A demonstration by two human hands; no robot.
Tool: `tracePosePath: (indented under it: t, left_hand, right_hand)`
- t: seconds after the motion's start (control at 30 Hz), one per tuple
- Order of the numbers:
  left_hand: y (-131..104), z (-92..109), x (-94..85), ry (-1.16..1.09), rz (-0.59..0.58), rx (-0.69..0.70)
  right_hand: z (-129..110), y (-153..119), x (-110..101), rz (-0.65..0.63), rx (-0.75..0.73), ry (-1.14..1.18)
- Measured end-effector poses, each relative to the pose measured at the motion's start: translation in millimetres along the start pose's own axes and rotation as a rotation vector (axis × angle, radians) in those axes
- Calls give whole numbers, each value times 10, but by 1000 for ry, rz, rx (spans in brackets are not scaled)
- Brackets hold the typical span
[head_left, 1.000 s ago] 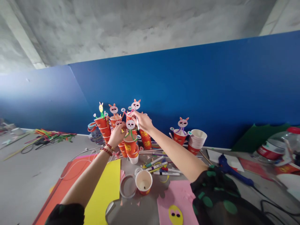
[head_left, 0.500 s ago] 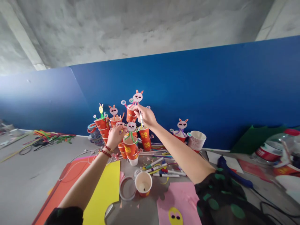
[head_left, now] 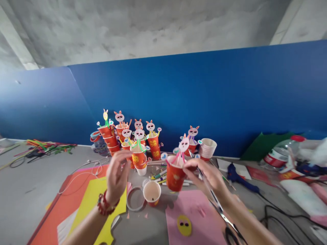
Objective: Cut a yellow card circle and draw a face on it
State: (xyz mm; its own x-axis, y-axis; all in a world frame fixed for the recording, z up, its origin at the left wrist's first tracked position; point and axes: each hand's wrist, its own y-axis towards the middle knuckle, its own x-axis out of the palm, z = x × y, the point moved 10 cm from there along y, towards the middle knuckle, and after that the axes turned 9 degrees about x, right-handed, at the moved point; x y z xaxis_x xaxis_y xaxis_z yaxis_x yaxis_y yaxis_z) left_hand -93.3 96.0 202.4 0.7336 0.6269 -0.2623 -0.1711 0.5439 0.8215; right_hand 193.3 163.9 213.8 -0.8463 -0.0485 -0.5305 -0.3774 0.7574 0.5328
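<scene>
My right hand (head_left: 205, 172) grips the rim of a red paper cup (head_left: 175, 175), raised in front of the markers. A white rabbit face (head_left: 184, 144) on pink stems rises from this cup. A slim shaft passes by my right fingers; whether they hold it is unclear. It lines up with scissors (head_left: 226, 219) beside my wrist. To the left, my left hand (head_left: 119, 175) is raised with loosely bent fingers, holding nothing visible. Just behind it stand red cups (head_left: 138, 154) with rabbit faces, some stacked.
An open paper cup (head_left: 152, 193) and a tape roll (head_left: 135, 199) sit in the middle. Yellow paper (head_left: 89, 200) lies left, pink paper (head_left: 196, 207) front right. At the right are a blue glue gun (head_left: 241, 180), cables and a plastic bottle (head_left: 281, 153). A blue panel (head_left: 178, 88) stands behind.
The pink-stemmed rabbit cup has come off the back group, forward and right, in my right hand. My left hand has moved back from the cups and its fingers have loosened.
</scene>
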Motion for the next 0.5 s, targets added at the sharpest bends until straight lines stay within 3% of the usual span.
tracePosePath:
  t: [0.17,0.23,0.33,0.5]
  left_hand:
    - [-1086,271,1061,-685,-493,-341]
    - [-1396,456,1348,-925,-610,-420]
    - [-1630,627,1599,-1111,-654,-575]
    - [-1680,733,1739,-1178,-576,-701]
  right_hand:
    - [120,-719,107,-5,102,34]
    - [112,-889,183,-37,80,7]
    - [124,-1068,263,-73,57,-1]
    - [149,-1266,194,11,33,41]
